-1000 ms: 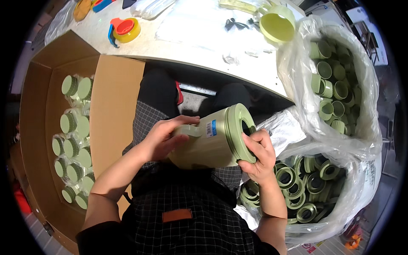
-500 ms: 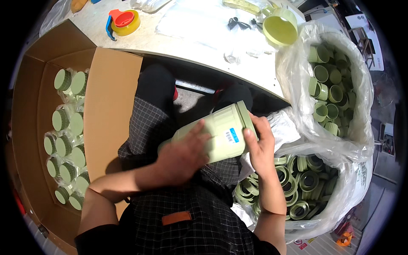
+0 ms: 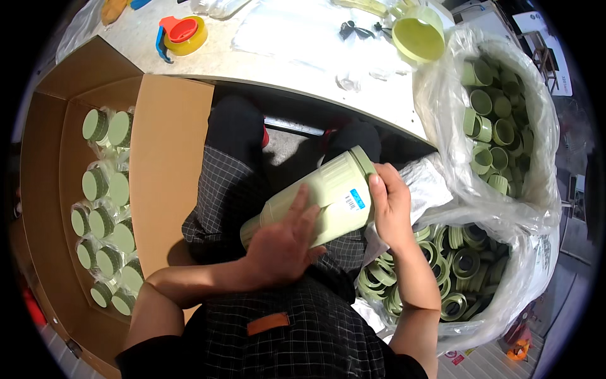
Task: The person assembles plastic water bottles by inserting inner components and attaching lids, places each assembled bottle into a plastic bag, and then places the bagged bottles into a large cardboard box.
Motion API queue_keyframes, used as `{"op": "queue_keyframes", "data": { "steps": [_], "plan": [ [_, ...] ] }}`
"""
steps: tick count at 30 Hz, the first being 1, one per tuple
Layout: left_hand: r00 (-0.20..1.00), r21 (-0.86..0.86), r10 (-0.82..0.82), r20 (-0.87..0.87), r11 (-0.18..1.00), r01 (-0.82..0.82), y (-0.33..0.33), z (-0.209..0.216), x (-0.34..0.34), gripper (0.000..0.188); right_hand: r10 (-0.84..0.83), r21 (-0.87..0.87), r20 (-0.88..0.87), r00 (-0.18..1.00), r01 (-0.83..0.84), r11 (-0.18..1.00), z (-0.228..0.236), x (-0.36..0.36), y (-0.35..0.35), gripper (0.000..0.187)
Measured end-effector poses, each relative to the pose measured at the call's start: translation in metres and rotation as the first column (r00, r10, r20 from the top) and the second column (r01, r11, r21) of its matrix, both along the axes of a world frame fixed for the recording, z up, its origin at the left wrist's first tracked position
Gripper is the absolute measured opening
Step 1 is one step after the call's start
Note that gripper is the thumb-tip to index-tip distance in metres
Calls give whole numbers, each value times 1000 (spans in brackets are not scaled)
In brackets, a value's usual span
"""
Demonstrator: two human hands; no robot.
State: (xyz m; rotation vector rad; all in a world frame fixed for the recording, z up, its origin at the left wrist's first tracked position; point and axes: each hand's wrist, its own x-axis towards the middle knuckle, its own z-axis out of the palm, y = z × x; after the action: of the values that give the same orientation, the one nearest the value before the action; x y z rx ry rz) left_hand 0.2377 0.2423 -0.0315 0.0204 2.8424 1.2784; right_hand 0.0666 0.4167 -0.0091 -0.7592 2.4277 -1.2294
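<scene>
A pale green plastic canister with vertical ribs lies tilted across my lap, its wider rimmed end up and to the right. On its side is a blue and white barcode sticker. My right hand grips the rimmed end, with the thumb on the edge and the fingers round the back. My left hand rests against the near side of the canister, left of the sticker, its fingers stretched out over the surface. The canister's underside is hidden.
At left stands an open cardboard box holding several bagged green-topped containers. To the right, plastic-lined sacks hold green cups and green rings. On the white table are a yellow tape roll and a green cup.
The canister has shifted slightly right, together with both hands. My left hand's fingers have moved a little along its side. My right hand keeps its grip on the rimmed end.
</scene>
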Motion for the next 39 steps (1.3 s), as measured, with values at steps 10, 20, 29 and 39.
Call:
{"op": "queue_keyframes", "data": {
  "steps": [10,20,29,39],
  "plan": [
    [992,372,110,-59,925,-80,-70,-30,-14,47,270,-122,-378,886,-337,934,21,21,8,51],
    [976,395,118,-184,918,-36,-41,-35,-13,41,195,58,-219,956,-187,981,28,1,-7,46],
    [684,146,-169,-709,914,378,-82,73,-97,12,53,-57,87,995,-48,997,-4,-34,14,41],
    [929,7,349,-125,936,-351,-175,-131,-330,13,184,-140,205,961,-157,978,-20,-73,11,57]
  ]
}}
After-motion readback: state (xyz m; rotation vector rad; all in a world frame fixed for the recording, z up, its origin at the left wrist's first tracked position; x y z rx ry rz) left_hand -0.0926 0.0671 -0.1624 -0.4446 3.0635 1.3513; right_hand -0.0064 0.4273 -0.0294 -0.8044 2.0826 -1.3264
